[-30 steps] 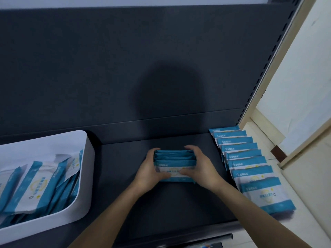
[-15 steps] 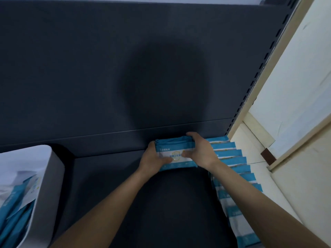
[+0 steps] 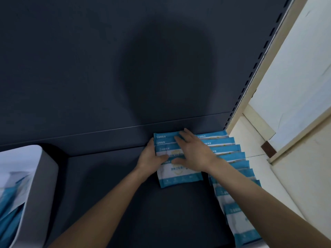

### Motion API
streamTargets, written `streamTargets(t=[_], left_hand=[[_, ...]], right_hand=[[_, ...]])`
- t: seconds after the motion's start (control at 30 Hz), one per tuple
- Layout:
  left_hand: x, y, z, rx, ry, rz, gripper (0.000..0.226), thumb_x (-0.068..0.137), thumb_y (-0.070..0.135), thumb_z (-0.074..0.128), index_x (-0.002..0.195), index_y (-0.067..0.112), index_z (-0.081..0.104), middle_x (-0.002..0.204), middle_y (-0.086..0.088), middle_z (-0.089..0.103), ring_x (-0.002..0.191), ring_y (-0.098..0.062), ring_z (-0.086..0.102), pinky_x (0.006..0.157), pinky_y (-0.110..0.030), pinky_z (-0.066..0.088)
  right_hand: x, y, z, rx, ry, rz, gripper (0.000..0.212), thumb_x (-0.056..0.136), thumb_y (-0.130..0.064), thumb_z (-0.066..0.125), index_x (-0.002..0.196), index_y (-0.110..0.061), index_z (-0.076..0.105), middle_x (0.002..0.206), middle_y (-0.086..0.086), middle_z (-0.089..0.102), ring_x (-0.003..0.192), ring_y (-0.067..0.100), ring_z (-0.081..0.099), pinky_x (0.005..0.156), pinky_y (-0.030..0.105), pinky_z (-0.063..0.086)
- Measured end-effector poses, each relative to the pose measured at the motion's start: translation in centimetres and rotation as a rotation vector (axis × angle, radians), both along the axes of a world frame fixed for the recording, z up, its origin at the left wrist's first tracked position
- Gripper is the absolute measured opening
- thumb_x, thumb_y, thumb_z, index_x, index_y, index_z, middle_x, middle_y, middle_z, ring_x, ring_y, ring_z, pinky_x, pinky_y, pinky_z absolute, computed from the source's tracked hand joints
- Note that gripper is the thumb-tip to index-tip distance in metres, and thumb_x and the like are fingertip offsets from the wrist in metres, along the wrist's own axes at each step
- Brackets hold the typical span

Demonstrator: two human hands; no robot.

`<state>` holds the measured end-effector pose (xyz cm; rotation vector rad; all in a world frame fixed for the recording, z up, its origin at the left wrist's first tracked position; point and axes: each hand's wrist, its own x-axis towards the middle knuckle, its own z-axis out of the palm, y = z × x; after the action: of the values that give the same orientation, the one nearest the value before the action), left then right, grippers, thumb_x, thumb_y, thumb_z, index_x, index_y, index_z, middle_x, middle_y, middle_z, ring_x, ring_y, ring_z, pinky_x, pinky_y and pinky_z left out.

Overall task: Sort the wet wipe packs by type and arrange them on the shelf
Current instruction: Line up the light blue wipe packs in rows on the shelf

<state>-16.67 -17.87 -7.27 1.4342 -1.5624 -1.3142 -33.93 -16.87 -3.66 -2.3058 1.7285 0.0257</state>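
SECOND COLUMN GOES DOWN: A person's two bare hands settle a fanned stack (image 3: 179,176) of blue-and-white wet wipe packs at the back of a dark shelf (image 3: 136,203), toward its right end. It lies just beside a finished row (image 3: 232,156) of similar packs that overlap along the right edge, from the back toward the front edge. The left hand (image 3: 149,158) grips the stack's left side, with the thumb laid over the top face and the other fingers along the side. The right hand (image 3: 195,153) lies flat on top, its fingers (image 3: 184,136) straight and spread, pressing rather than grasping, and its wrist crosses the neighbouring row. The rearmost pack sits close against the back panel (image 3: 107,68); whether it touches cannot be told. At the shelf's left end, a white bin (image 3: 44,176) holds loose packs (image 3: 10,212) yet to be sorted; their type is too blurred to read. The step in hand appears to be spreading this batch into a second shingled column. The next move likely calls for drawing each pack forward by an even overlap and keeping the column parallel to the finished row without nudging it. After that, both hands would let go and reach back to the bin.
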Motion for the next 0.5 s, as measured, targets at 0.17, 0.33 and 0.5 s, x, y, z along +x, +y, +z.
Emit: streamTargets(t=[0.17,0.33,0.5], left_hand=[[1.1,0.1,-0.6,0.038,-0.029,0.03,0.022,0.092,0.006,0.06,0.112,0.014,0.06,0.107,-0.001,0.068,0.099,-0.015,0.064,0.082,-0.027,0.054],[0.7,0.8,0.0,-0.053,-0.081,0.061,0.023,0.096,0.007,0.051,0.114,0.021,0.048,0.11,0.009,0.06,0.097,-0.007,0.059,0.08,-0.02,0.049],[0.8,1.6,0.0,-0.076,-0.083,0.054,0.019,0.101,0.014,0.043,0.106,0.023,0.059,0.101,0.001,0.067,0.092,-0.014,0.063,0.073,-0.019,0.048]], right_hand=[[0.8,0.7,-0.7,0.108,0.052,-0.004,0.091,0.087,-0.066,0.045,0.152,-0.012,0.011,0.156,0.013,0.017,0.143,0.028,0.017,0.118,0.036,0.019],[1.6,2.4,-1.3,-0.012,0.081,0.008,0.094,0.086,-0.073,0.019,0.152,-0.007,0.004,0.16,0.013,-0.001,0.147,0.025,-0.005,0.12,0.038,-0.002],[2.3,4.7,-2.0,0.032,0.027,0.073,0.095,0.089,-0.068,0.035,0.151,-0.008,-0.004,0.16,0.011,-0.008,0.147,0.022,-0.01,0.12,0.036,-0.005]])
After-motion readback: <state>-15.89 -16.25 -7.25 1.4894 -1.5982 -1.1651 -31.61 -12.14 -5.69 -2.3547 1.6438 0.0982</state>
